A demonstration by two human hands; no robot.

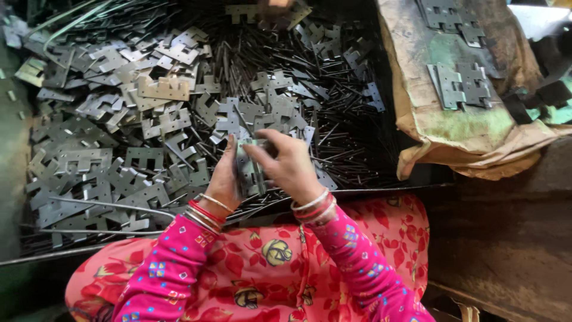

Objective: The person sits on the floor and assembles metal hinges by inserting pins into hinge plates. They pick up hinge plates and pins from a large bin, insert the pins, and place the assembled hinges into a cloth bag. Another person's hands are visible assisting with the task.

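My left hand (223, 176) and my right hand (292, 167) meet over the pile, both closed on a grey metal hinge piece (249, 170) held upright between them. The right thumb and fingers pinch its top edge, and the left palm backs its left side. Under and around the hands lies a big heap of flat grey hinge leaves (137, 143) with notched edges. A mass of thin dark metal pins (339, 149) spreads to the right of the hands. Bangles ring both wrists, and pink patterned sleeves cover my forearms.
A worn brown sack (471, 137) lies at the right, with assembled hinges (459, 83) resting on it. Long metal rods (107, 206) cross the pile near my lap. My red flowered clothing (268, 262) fills the bottom. A dark wooden surface (506, 238) sits at the lower right.
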